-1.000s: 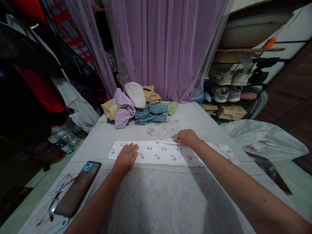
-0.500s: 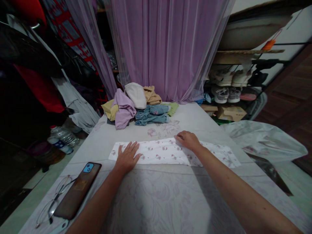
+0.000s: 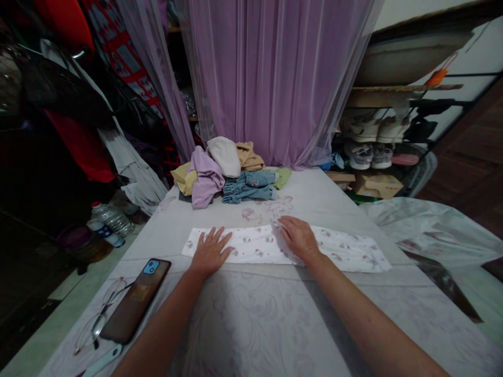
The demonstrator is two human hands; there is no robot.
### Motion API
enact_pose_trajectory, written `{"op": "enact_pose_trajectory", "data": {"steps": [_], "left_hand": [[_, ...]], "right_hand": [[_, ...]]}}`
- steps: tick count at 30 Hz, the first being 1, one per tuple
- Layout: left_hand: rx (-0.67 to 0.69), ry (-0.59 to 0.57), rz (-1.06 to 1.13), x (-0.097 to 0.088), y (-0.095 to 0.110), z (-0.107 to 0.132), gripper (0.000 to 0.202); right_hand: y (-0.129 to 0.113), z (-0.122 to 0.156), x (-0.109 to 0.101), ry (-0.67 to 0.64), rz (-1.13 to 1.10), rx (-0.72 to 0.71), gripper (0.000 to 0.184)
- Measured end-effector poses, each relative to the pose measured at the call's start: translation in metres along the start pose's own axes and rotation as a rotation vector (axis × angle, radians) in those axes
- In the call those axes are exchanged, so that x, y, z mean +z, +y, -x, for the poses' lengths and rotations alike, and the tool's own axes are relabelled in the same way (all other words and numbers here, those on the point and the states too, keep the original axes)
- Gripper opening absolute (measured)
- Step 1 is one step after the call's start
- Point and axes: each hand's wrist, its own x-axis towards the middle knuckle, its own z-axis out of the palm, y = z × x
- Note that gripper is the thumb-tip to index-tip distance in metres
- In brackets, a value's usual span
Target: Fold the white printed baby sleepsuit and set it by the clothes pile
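A long white cloth with small pink prints lies folded into a strip across the grey floral sheet. My left hand rests flat on the strip's left end, fingers spread. Near the strip's middle, my right hand lies flat on the cloth, fingers stretched forward. Neither hand grips anything.
A pile of clothes, lilac, cream, tan, yellow and denim, sits at the far edge before a purple curtain. A phone and glasses lie at the near left. Water bottles stand left; a shoe rack stands right.
My right hand has slid from the cloth's far edge toward the middle and flattened. My left hand's fingers have spread. The view has shifted slightly.
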Motion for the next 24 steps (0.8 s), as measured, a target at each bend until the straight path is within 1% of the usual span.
{"op": "enact_pose_trajectory", "data": {"steps": [1, 2, 3, 5, 7, 9, 12, 15, 17, 19, 21, 24], "left_hand": [[0.004, 0.01, 0.007, 0.002, -0.001, 0.0, 0.05], [0.005, 0.014, 0.012, 0.004, -0.002, 0.0, 0.049], [0.002, 0.015, 0.016, 0.005, -0.003, -0.001, 0.049], [-0.005, 0.005, 0.02, 0.004, -0.002, -0.002, 0.049], [-0.008, -0.022, 0.016, 0.0, -0.002, -0.003, 0.05], [-0.022, -0.073, 0.005, -0.007, -0.005, -0.004, 0.053], [-0.099, -0.162, -0.02, -0.021, -0.02, -0.005, 0.06], [-0.196, -0.189, -0.034, -0.035, -0.048, -0.01, 0.056], [-0.194, -0.19, -0.017, -0.042, -0.067, -0.017, 0.053], [-0.209, -0.213, -0.023, -0.049, -0.079, -0.028, 0.047], [-0.233, -0.257, -0.056, -0.055, -0.084, -0.038, 0.039], [-0.258, -0.302, -0.095, -0.061, -0.082, -0.049, 0.029]], "right_hand": [[-0.004, 0.008, 0.002, -0.045, -0.016, -0.067, 0.041], [-0.007, 0.015, 0.005, -0.094, -0.012, -0.098, 0.042], [-0.009, 0.022, 0.008, -0.14, 0.005, -0.089, 0.044], [-0.007, 0.031, 0.012, -0.211, 0.051, 0.033, 0.05], [-0.003, 0.036, 0.015, -0.25, 0.073, 0.17, 0.057], [0.001, 0.037, 0.015, -0.274, 0.075, 0.233, 0.058], [0.001, 0.037, 0.013, -0.28, 0.06, 0.245, 0.06], [0.0, 0.037, 0.013, -0.266, 0.032, 0.24, 0.06], [-0.001, 0.038, 0.013, -0.245, 0.02, 0.235, 0.06], [-0.001, 0.04, 0.014, -0.221, 0.016, 0.229, 0.06], [0.0, 0.04, 0.014, -0.207, 0.014, 0.225, 0.059], [0.0, 0.04, 0.014, -0.207, 0.013, 0.234, 0.059]]}}
